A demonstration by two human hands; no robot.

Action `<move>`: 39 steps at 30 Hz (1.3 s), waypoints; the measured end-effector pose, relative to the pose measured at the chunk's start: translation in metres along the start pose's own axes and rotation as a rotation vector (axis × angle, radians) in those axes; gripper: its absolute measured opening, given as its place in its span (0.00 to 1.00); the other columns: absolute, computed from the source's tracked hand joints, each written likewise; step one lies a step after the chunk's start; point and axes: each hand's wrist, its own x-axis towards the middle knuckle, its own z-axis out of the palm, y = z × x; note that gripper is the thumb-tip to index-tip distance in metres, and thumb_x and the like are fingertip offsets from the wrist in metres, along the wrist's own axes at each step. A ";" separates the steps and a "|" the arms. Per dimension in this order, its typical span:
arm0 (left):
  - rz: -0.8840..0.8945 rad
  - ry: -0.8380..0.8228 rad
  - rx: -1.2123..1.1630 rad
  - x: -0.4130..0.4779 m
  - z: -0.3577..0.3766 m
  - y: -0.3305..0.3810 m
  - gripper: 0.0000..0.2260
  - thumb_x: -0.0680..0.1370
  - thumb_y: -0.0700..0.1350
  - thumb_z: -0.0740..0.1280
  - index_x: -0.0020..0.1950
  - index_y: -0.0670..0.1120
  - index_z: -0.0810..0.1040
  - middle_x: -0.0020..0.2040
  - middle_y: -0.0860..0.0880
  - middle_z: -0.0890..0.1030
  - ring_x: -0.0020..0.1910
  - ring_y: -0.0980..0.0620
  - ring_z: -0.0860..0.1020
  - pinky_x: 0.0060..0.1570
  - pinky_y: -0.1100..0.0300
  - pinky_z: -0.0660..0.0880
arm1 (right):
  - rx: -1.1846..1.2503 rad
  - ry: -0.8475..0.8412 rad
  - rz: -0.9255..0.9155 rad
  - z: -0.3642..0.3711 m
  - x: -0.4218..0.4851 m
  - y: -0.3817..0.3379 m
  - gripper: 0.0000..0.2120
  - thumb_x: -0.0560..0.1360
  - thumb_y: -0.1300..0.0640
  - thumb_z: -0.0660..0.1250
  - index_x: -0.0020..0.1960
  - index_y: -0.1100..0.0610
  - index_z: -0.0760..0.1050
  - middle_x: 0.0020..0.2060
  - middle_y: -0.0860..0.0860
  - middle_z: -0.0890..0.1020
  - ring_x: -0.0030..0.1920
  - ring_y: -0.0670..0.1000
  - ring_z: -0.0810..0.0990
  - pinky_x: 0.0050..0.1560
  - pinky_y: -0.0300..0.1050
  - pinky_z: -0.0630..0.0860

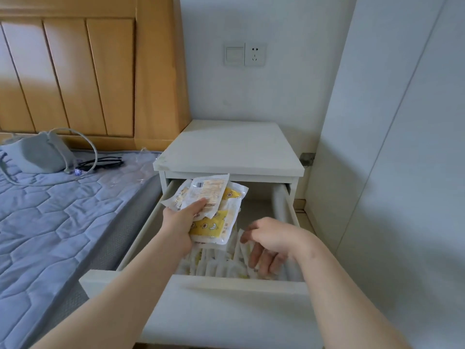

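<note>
The top drawer [226, 282] of a white nightstand [231, 147] is pulled out toward me. My left hand [180, 224] grips a fanned stack of white and yellow packets [214, 197] and holds it above the drawer's left half. My right hand [269, 244] reaches down into the drawer's right front, its fingers spread among several packets standing on edge [219, 265]. Whether those fingers hold a packet is hidden.
A bed with a blue quilted mattress [50, 210] lies to the left, with a grey pouch [37, 154], a cable and dark glasses [105, 162] on it. A wooden headboard [88, 71] stands behind. A white wardrobe [390, 147] stands at the right. A wall socket [254, 54] sits above the nightstand.
</note>
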 end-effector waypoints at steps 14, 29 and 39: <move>-0.195 -0.159 0.383 0.062 0.034 -0.002 0.29 0.67 0.43 0.78 0.64 0.47 0.70 0.51 0.39 0.82 0.45 0.38 0.83 0.41 0.41 0.80 | 0.679 0.402 -0.133 0.000 0.110 0.003 0.23 0.68 0.61 0.76 0.57 0.51 0.69 0.51 0.49 0.80 0.49 0.49 0.81 0.46 0.48 0.81; -0.269 -0.391 0.434 0.075 0.021 -0.012 0.26 0.71 0.29 0.69 0.56 0.57 0.66 0.56 0.41 0.81 0.50 0.37 0.82 0.49 0.39 0.78 | 0.837 0.421 0.107 -0.012 0.123 0.029 0.04 0.78 0.60 0.63 0.52 0.56 0.75 0.46 0.53 0.82 0.47 0.52 0.81 0.44 0.48 0.78; -0.252 -0.269 0.334 0.080 0.014 -0.005 0.32 0.73 0.28 0.66 0.69 0.56 0.63 0.59 0.40 0.77 0.52 0.35 0.79 0.50 0.36 0.76 | 0.920 0.633 -0.063 -0.026 0.107 0.030 0.05 0.79 0.59 0.63 0.53 0.53 0.75 0.45 0.51 0.81 0.44 0.49 0.80 0.39 0.40 0.74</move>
